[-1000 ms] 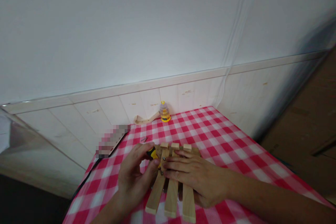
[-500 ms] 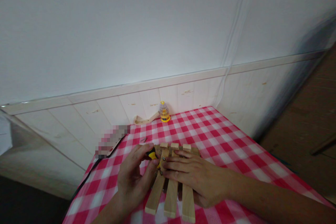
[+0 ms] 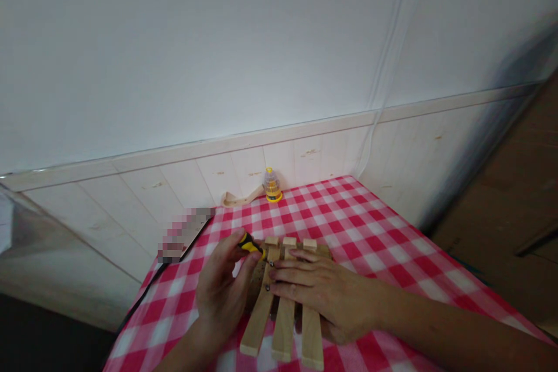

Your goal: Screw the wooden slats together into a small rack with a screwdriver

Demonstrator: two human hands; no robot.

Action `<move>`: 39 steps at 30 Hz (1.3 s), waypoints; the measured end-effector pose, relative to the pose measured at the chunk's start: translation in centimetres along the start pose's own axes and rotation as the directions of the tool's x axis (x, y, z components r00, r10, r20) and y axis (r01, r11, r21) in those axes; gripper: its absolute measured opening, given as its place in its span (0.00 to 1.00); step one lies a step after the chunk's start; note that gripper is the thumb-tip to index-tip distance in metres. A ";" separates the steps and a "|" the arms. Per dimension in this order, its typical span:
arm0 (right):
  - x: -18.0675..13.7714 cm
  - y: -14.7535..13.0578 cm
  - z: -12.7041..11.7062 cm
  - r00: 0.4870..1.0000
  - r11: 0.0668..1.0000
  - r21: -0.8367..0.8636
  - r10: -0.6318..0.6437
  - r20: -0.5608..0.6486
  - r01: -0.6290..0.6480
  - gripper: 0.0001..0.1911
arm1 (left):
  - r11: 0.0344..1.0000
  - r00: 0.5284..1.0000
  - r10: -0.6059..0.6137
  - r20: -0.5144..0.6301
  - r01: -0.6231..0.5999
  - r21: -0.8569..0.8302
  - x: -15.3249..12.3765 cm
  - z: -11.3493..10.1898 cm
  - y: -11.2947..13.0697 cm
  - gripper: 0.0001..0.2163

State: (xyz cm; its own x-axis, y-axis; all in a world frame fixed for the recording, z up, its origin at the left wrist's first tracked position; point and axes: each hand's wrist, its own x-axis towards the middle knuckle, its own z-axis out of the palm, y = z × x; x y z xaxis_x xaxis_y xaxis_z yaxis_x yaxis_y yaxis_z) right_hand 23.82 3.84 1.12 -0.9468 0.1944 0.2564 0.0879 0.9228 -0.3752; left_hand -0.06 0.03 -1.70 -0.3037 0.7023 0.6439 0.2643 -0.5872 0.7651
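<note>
My left hand (image 3: 224,285) pinches a black and yellow screwdriver (image 3: 251,246) between thumb and fingers. The screwdriver is tilted, and its tip end is close to the upper screw (image 3: 272,264) in the leftmost slat of a wooden piece (image 3: 284,325). A lower screw (image 3: 267,288) shows in the same slat. Three pale slats fan out towards me over a darker wooden part, which is mostly hidden. With fingers stretched out, my right hand (image 3: 326,290) lies flat across the slats and covers their middle.
A red and white checked cloth (image 3: 349,232) covers the table. Against the panelled wall stand a clear and yellow bit case (image 3: 273,186) and a curved wooden piece (image 3: 242,199). At the left edge lies a pixelated flat object (image 3: 187,238) with a black cable.
My left hand has raised the screwdriver and shifted it from beside the lower screw up towards the upper one. My right hand has stayed on the slats.
</note>
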 end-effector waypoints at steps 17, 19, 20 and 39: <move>0.1 -0.1 0.0 1.000 0.999 0.045 0.005 -0.012 -0.005 0.36 | 0.999 0.995 0.009 0.096 -0.014 0.047 0.1 -0.1 -0.3 0.18; 0.1 -0.2 -0.1 1.000 0.999 0.041 0.005 -0.010 -0.005 0.35 | 0.999 0.993 0.012 0.115 -0.018 0.050 0.2 -0.1 -0.1 0.18; 0.1 -0.2 -0.2 1.000 0.999 0.037 0.005 -0.010 -0.004 0.35 | 0.999 0.992 0.014 0.122 -0.020 0.051 0.3 -0.1 -0.1 0.18; 0.1 -0.3 -0.3 1.000 0.999 0.026 0.019 0.011 -0.019 0.36 | 0.999 1.000 0.015 0.012 -0.015 -0.037 1.4 -0.6 2.8 0.21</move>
State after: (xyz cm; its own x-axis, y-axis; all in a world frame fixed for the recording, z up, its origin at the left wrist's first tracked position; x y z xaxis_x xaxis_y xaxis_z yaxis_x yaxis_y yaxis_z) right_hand 23.83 3.71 1.51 -0.9482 0.2086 0.2397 0.0982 0.9098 -0.4031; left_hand -0.27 -0.86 1.32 -0.2888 0.6978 0.6555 0.2350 -0.6121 0.7551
